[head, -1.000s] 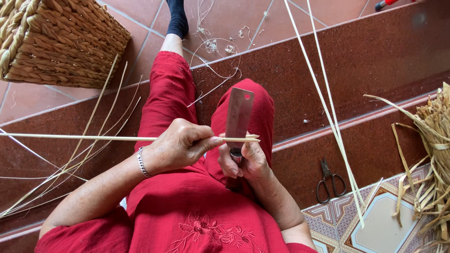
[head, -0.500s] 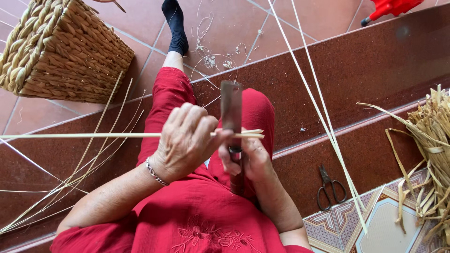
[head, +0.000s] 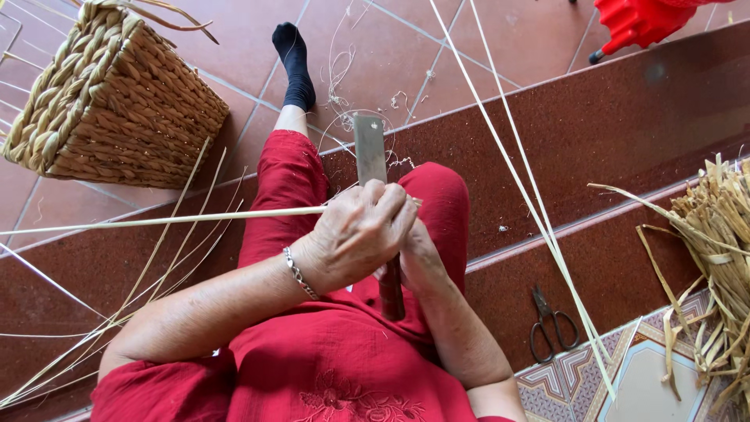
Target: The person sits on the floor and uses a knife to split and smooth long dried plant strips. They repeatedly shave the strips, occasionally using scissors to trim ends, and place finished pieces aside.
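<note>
I sit on red steps in red clothes. My left hand [head: 355, 234] grips a long pale bamboo strip [head: 172, 220] that runs off to the left. My right hand [head: 418, 254] lies mostly hidden under the left and holds a knife with a flat grey blade [head: 369, 148] pointing away from me and a dark handle [head: 391, 289] near my lap. The blade meets the strip's end right at my fingers, above my knees.
A woven basket [head: 117, 101] lies on the tiled floor at upper left. Thin strips [head: 531, 195] lean across the steps, more lie at lower left [head: 117, 312]. Black scissors [head: 551, 324] rest on the lower step. A dried straw bundle [head: 723, 258] sits right, a red object [head: 644, 19] top right.
My left hand slid right along the strip and now covers the right hand and the blade's base. The view shifted, showing more of the basket and floor.
</note>
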